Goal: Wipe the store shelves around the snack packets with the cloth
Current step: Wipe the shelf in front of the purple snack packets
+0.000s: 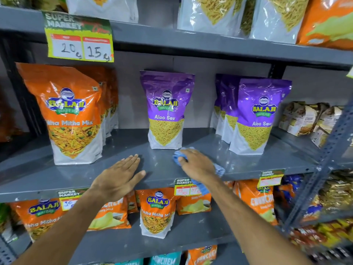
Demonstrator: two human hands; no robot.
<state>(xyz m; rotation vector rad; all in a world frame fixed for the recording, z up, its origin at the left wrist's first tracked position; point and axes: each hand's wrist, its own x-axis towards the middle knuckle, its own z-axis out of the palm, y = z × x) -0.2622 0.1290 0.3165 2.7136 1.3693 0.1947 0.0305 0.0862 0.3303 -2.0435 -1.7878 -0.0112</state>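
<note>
A grey metal shelf (160, 159) runs across the middle of the head view. My right hand (196, 163) presses a blue cloth (177, 156) flat on it, just in front of a lone purple Aloo Sev packet (166, 109). My left hand (118, 178) lies palm down on the shelf's front edge, fingers together and holding nothing. An orange Mitha Mix packet (74, 113) stands to the left, and a row of purple Aloo Sev packets (254, 115) stands to the right. Part of the cloth hangs over the shelf edge under my right wrist.
A yellow price card (79, 38) hangs from the shelf above. Below, orange packets (155, 211) and price tags (186, 187) line the lower shelf. Brown packets (309, 119) sit at the far right behind a perforated upright post (322, 163).
</note>
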